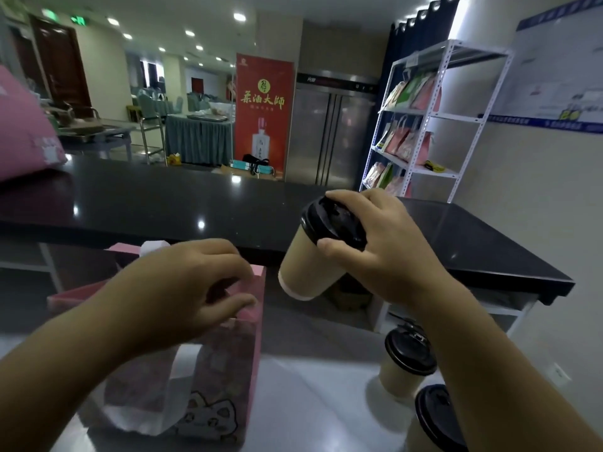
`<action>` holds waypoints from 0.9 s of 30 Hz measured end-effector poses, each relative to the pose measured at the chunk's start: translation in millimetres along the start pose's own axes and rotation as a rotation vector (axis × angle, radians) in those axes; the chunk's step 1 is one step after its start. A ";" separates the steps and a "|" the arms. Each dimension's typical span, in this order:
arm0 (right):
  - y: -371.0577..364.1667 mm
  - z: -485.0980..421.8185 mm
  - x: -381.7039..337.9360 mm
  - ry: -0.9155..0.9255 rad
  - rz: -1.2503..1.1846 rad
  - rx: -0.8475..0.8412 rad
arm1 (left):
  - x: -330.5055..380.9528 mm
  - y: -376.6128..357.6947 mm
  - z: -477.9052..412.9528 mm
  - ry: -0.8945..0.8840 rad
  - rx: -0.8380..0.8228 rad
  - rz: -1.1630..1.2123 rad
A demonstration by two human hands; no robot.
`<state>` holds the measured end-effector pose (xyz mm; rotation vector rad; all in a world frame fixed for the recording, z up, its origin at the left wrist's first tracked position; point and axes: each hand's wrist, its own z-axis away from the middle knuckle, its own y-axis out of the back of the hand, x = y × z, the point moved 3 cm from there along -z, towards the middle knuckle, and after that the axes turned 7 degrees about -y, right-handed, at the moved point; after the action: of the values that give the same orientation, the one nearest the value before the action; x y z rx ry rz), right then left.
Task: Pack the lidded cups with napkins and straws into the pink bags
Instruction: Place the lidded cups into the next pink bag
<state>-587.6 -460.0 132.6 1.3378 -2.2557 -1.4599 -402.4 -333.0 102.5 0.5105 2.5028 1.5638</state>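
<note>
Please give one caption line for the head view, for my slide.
Right hand holds a tilted lidded cup beside the pink bag, its rim held by the left hand; two more cups nearby.

Red banner [264, 112], steel fridge [329, 132], white shelf [456, 116]

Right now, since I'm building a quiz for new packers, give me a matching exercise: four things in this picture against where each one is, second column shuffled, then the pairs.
1. held cup
2. spare cups
3. near pink bag
4. far pink bag

A. on the black counter, far left
B. tilted in the air, gripped by its lid in the right hand
C. standing on the grey table, lower right
D. upright on the grey table, top edge pinched by the left hand

Pairs: 1-B, 2-C, 3-D, 4-A
</note>
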 end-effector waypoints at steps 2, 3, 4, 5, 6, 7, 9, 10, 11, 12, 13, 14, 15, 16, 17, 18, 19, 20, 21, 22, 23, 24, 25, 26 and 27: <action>-0.9 -7.3 -22.5 0.014 -0.087 0.007 | -25.2 8.7 8.6 0.054 -0.002 -0.021; -4.1 -10.8 -33.1 0.020 -0.127 0.003 | -38.0 11.9 13.8 0.081 -0.009 -0.033; -9.0 -14.2 -43.1 0.028 -0.161 -0.003 | -50.5 14.6 19.4 0.108 -0.018 -0.041; -15.7 -17.6 -52.6 0.037 -0.193 -0.009 | -62.8 16.6 25.5 0.133 -0.027 -0.043; -23.9 -20.7 -62.0 0.044 -0.225 -0.015 | -74.6 18.0 32.0 0.157 -0.041 -0.046; -33.0 -23.8 -70.9 0.050 -0.256 -0.023 | -85.7 18.6 38.0 0.175 -0.060 -0.052; -52.7 -28.6 -86.6 0.059 -0.303 -0.046 | -106.1 17.5 48.7 0.197 -0.115 -0.068; -63.3 -30.6 -93.3 0.063 -0.320 -0.060 | -115.8 16.1 53.6 0.204 -0.146 -0.064; -73.5 -32.4 -98.7 0.063 -0.336 -0.078 | -124.9 14.3 57.7 0.208 -0.174 -0.053; -83.7 -33.5 -103.0 0.059 -0.349 -0.099 | -133.6 12.1 61.5 0.209 -0.198 -0.041; -93.6 -34.4 -106.1 0.051 -0.356 -0.122 | -141.7 9.7 64.9 0.209 -0.221 -0.034; -102.8 -34.8 -108.0 0.042 -0.351 -0.145 | -148.8 7.0 67.7 0.207 -0.249 -0.035; -111.3 -34.9 -109.0 0.034 -0.330 -0.167 | -155.1 3.8 70.2 0.201 -0.279 -0.041; -118.8 -34.6 -109.1 0.027 -0.296 -0.191 | -160.3 0.5 72.4 0.194 -0.309 -0.050; -125.1 -34.3 -108.6 0.021 -0.252 -0.217 | -164.7 -3.0 73.9 0.188 -0.334 -0.056; -130.3 -33.9 -107.9 0.019 -0.202 -0.245 | -168.6 -6.3 75.2 0.183 -0.351 -0.058; -134.1 -33.6 -107.0 0.022 -0.154 -0.275 | -171.8 -9.1 76.2 0.180 -0.359 -0.053; -136.7 -33.1 -106.0 0.026 -0.112 -0.306 | -174.4 -11.5 77.0 0.175 -0.364 -0.044; -138.2 -32.7 -104.9 0.031 -0.079 -0.340 | -176.3 -13.2 77.3 0.170 -0.371 -0.032; -139.0 -32.0 -104.0 0.039 -0.052 -0.378 | -177.5 -14.4 77.9 0.169 -0.382 -0.010; -139.4 -31.1 -103.1 0.052 -0.023 -0.421 | -178.1 -15.2 78.5 0.176 -0.394 0.022; -139.8 -29.9 -102.8 0.075 0.011 -0.466 | -178.3 -15.5 79.3 0.188 -0.403 0.057; -139.9 -28.8 -102.8 0.105 0.050 -0.509 | -178.4 -15.8 80.3 0.198 -0.408 0.083; -139.9 -27.5 -103.1 0.138 0.086 -0.546 | -178.3 -16.1 81.3 0.200 -0.414 0.096; -139.7 -26.4 -104.2 0.168 0.114 -0.578 | -178.2 -16.6 82.1 0.194 -0.421 0.103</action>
<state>-427.9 -419.7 70.0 1.0768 -1.5955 -1.7017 -215.3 -334.4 41.2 0.4473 2.1982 2.1989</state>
